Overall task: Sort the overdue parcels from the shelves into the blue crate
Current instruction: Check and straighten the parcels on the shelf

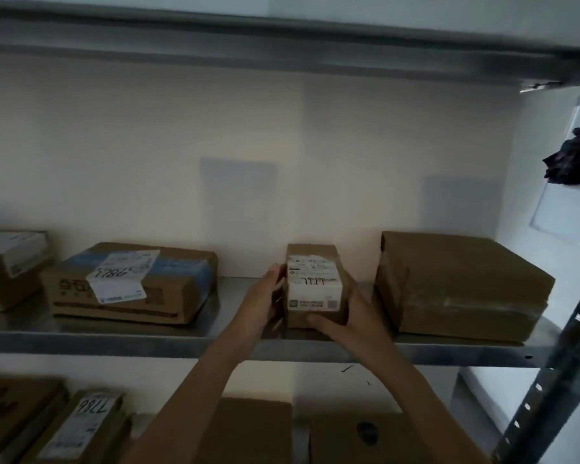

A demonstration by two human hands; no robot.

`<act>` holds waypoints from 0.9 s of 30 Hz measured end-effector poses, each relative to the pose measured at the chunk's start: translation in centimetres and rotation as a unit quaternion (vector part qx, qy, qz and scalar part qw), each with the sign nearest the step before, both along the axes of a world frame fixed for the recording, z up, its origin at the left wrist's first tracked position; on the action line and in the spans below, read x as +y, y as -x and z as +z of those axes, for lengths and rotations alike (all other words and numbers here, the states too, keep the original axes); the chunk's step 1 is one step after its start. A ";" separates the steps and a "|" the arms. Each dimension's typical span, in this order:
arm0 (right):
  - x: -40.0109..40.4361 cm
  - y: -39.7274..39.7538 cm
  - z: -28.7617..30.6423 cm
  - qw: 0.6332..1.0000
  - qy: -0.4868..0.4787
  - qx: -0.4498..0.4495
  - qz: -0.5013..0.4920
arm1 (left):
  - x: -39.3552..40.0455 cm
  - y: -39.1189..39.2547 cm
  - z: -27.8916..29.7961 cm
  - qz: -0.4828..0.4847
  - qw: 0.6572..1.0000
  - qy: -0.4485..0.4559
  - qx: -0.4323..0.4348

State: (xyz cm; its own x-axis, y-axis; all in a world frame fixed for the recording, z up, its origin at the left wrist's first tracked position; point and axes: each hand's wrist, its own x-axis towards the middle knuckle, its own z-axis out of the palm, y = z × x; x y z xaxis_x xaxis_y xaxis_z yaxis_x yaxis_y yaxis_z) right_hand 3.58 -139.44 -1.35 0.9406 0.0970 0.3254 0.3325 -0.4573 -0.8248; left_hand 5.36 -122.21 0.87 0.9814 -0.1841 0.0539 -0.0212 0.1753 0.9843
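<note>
A small brown parcel point(313, 284) with a white label and a handwritten number stands on the grey metal shelf point(114, 341). My left hand point(265, 296) presses against its left side. My right hand point(345, 316) wraps its lower right corner, thumb on the front face. A wider parcel point(134, 284) with blue tape and a label marked 7786 lies to the left. A large plain brown parcel point(459, 286) lies to the right. The blue crate is not in view.
Another labelled box point(7, 266) sits at the far left of the shelf. The lower shelf holds several boxes, one marked 7786 point(81, 426). A perforated metal upright point(556, 373) runs along the right. Dark cloth point(576, 155) hangs on the right wall.
</note>
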 end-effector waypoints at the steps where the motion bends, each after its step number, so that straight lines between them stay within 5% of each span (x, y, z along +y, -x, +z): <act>1: -0.1 -0.2 -0.1 1.000 -0.001 0.002 0.007 | -0.2 0.0 0.1 0.012 1.000 0.002 0.009; 12: -1.3 0.8 0.6 0.975 -0.220 -0.017 0.026 | -0.4 -0.2 -0.1 0.093 0.995 -0.013 -0.027; 27: -0.1 1.6 -0.7 0.988 -0.070 -0.140 0.012 | 0.2 0.8 0.3 0.055 0.997 0.062 -0.003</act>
State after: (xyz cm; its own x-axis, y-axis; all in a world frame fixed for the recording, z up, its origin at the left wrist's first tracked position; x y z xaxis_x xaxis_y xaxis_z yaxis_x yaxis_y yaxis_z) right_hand 1.97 -139.55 -2.03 0.8093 0.0531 0.5850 0.5664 -0.3347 -0.7531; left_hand 4.54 -122.01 1.19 0.9948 -0.0675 0.0760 -0.0531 0.2923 0.9548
